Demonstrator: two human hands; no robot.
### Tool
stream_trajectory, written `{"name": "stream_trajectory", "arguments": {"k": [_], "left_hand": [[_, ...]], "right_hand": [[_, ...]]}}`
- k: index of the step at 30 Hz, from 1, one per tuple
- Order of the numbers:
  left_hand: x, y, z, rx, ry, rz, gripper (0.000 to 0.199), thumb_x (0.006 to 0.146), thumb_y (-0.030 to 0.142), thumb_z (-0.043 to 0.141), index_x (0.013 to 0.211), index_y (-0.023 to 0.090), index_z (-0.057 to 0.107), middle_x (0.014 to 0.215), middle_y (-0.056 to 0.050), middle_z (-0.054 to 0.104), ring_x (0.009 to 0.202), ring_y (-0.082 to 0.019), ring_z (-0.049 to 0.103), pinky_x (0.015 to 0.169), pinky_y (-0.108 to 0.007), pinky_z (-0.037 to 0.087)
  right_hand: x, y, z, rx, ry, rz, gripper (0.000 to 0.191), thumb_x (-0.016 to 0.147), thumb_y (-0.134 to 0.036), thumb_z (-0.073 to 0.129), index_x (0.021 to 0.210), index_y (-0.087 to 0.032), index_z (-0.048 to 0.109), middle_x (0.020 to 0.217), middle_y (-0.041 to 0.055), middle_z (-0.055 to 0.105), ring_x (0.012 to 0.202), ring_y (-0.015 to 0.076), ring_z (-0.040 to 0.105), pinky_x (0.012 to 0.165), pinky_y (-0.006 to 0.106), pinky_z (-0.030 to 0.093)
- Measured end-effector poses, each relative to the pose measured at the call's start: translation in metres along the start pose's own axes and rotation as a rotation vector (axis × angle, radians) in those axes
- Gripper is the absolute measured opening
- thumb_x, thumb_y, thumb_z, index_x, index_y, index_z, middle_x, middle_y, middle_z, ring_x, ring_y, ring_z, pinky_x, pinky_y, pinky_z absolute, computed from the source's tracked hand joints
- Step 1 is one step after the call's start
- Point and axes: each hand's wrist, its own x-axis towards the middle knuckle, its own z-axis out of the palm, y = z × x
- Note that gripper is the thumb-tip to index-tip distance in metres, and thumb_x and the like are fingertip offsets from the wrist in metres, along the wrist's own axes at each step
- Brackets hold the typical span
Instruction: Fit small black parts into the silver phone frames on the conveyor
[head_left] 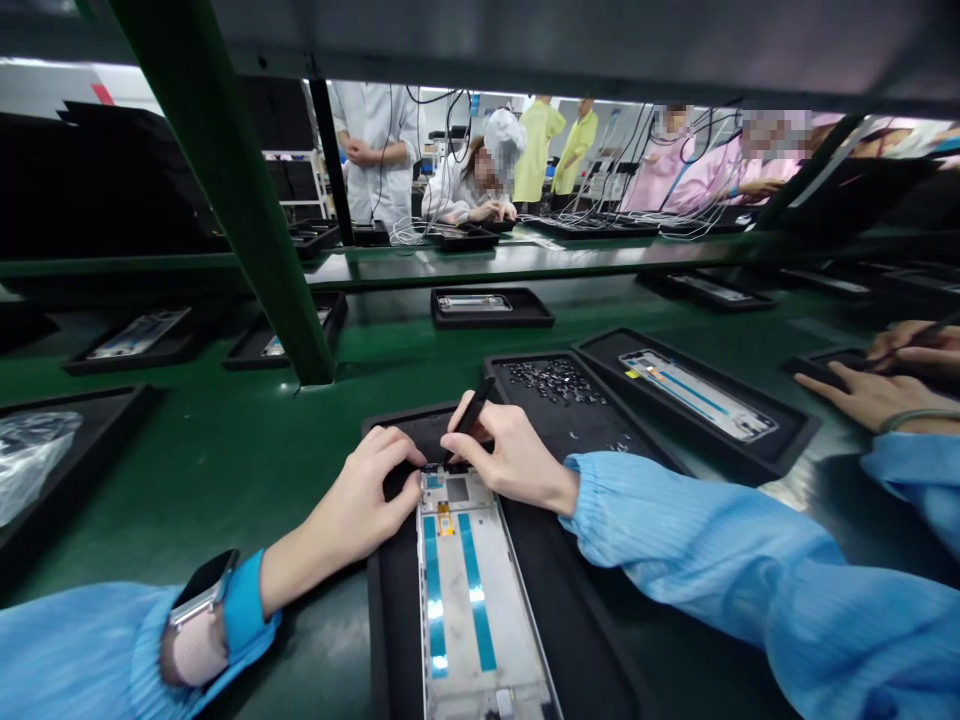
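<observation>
Because the metal frame (506, 590) lies lengthwise in a black tray (394, 620), its far end away from the wearer, both hands reach that end without crossing. The left hand (367, 490) bends over its far left corner, thumb and fingers drawn close, probably to steady it; whether they pinch anything is hidden. The right hand (517, 450) has its grip closed on a black tool (474, 405), held like a pen, tip down at the far edge, presumably for fine control. Two blue strips (435, 590) run along the frame.

Beyond the right hand, a parts tray (555, 430) holds small dark parts (555, 380), a placement that likely keeps them contained and within reach. To its right, another tray (791, 430) carries a similar frame (720, 405).

The table (247, 460) is green and glossy, with more trays along its far side. A co-worker's hand (847, 395) is at the right. A green post (225, 180) slants down to the table beneath a grey shelf (525, 50). People in white, yellow and pink coats occupy the room behind.
</observation>
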Motion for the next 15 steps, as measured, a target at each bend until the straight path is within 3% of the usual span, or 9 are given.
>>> {"name": "stream_trajectory", "arguments": {"k": [7,10,12,13,15], "left_hand": [[0.003,-0.004,0.0,0.016,-0.002,-0.009,0.01,0.08,0.014,0.045,0.082,0.016,0.055,0.085,-0.005,0.057,0.085,-0.019,0.051,0.077,-0.034,0.045],[-0.002,0.005,-0.005,0.09,0.028,0.025,0.012,0.083,0.016,0.043,0.085,0.017,0.055,0.088,-0.006,0.057,0.087,-0.02,0.052,0.078,-0.037,0.046],[-0.014,0.022,-0.011,0.161,-0.077,0.138,0.015,0.087,0.019,0.041,0.086,0.019,0.056,0.088,-0.008,0.058,0.086,-0.021,0.053,0.077,-0.038,0.048],[-0.023,0.034,-0.013,0.189,-0.219,0.236,0.017,0.089,0.022,0.04,0.087,0.02,0.057,0.088,-0.008,0.059,0.085,-0.021,0.054,0.076,-0.039,0.049],[-0.044,0.057,-0.016,0.203,-0.33,0.323,0.016,0.089,0.029,0.045,0.091,0.021,0.059,0.093,-0.007,0.06,0.084,-0.018,0.056,0.075,-0.036,0.051]], "right_hand": [[0.001,0.002,0.002,-0.112,-0.012,-0.167,0.012,0.081,-0.017,0.054,0.069,-0.014,0.052,0.07,0.0026,0.054,0.062,0.0126,0.054,0.058,0.024,0.044],[0.001,0.001,0.003,-0.133,0.001,-0.224,0.011,0.08,-0.017,0.054,0.069,-0.015,0.051,0.07,0.0029,0.054,0.063,0.0134,0.055,0.06,0.024,0.044],[0.001,-0.001,0.004,-0.087,0.024,-0.173,0.011,0.08,-0.019,0.053,0.07,-0.016,0.05,0.068,0.0018,0.054,0.061,0.013,0.056,0.058,0.024,0.044],[0.001,-0.003,0.004,-0.04,0.042,-0.121,0.012,0.081,-0.021,0.052,0.071,-0.016,0.049,0.066,0.001,0.054,0.058,0.0126,0.056,0.055,0.023,0.045],[0.002,-0.007,0.002,0.056,0.089,-0.004,0.015,0.083,-0.026,0.05,0.072,-0.017,0.048,0.063,-0.0003,0.055,0.054,0.0118,0.057,0.051,0.022,0.045]]}}
